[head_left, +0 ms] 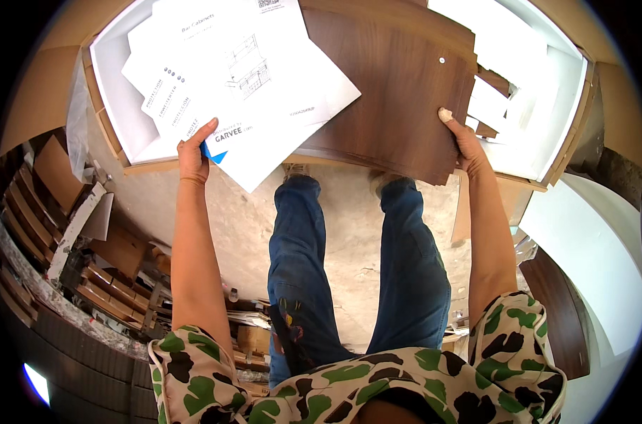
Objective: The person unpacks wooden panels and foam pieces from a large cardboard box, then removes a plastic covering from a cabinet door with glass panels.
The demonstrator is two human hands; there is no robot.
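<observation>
My left hand (194, 152) grips a sheaf of white printed sheets (243, 85), thumb on top, at their near edge; a blue slip (213, 152) shows under the thumb. My right hand (462, 138) holds the right near edge of a dark walnut-coloured wooden panel (392, 85), with a bandaged thumb on top. The sheets lie partly over the panel's left side. Both rest in an open cardboard box (151, 167) lined with white foam.
White foam pieces (505, 92) fill the box's right side. My legs in blue jeans (356, 268) stand on a concrete floor (229, 219). Wooden parts and cardboard (102, 275) are heaped at the left. A white panel (597, 247) and a dark board (561, 311) lean at the right.
</observation>
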